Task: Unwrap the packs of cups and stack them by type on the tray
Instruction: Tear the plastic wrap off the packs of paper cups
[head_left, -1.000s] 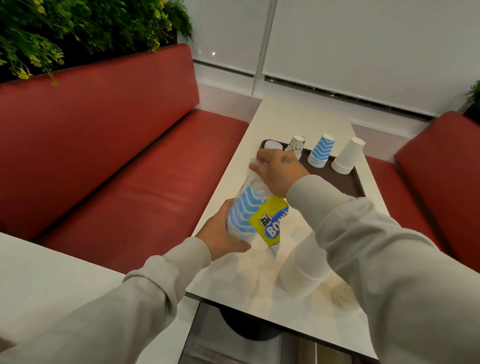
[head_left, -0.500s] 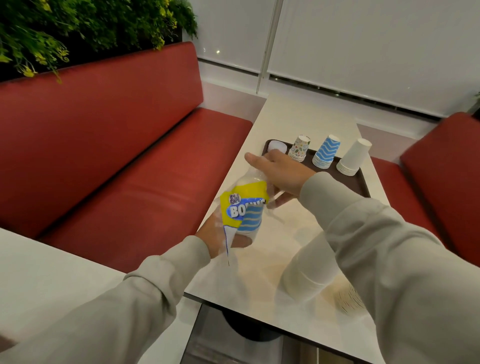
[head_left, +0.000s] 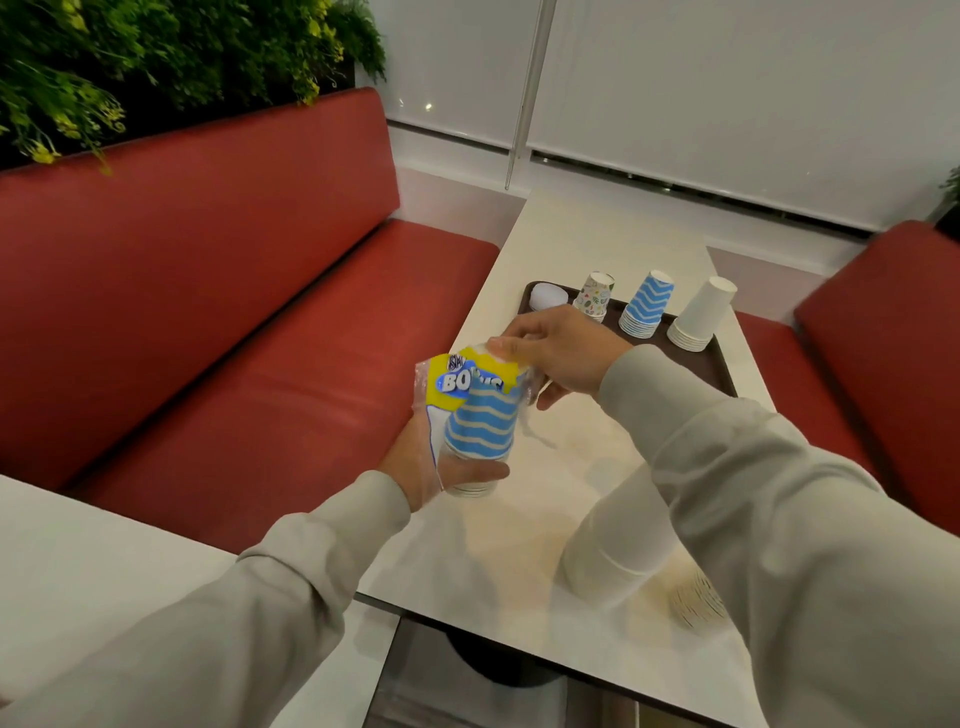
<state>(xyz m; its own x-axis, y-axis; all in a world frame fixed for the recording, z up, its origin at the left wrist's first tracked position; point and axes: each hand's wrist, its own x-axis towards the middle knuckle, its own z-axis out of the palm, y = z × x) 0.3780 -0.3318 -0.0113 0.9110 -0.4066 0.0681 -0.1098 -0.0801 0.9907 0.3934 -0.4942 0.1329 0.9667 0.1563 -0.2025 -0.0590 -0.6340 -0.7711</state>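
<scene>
Yellow "BO" wrapper (head_left: 470, 375) now higher, above blue-striped cups (head_left: 480, 431)

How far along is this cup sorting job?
Done: patterned cups, a blue zigzag stack and a white stack stand on the tray. In hand: the left hand holds blue wavy cups while the right hand pinches their wrapper, partly off. Remaining: a white pack lies on the table, a second pack half hidden by the right sleeve.

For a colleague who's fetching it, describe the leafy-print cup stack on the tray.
Find the dark brown tray at the table's far end. Upside-down cup stacks line it; the leafy-print cup stack stands left of the blue zigzag stack, the only one with multicoloured leaves on white.
</scene>
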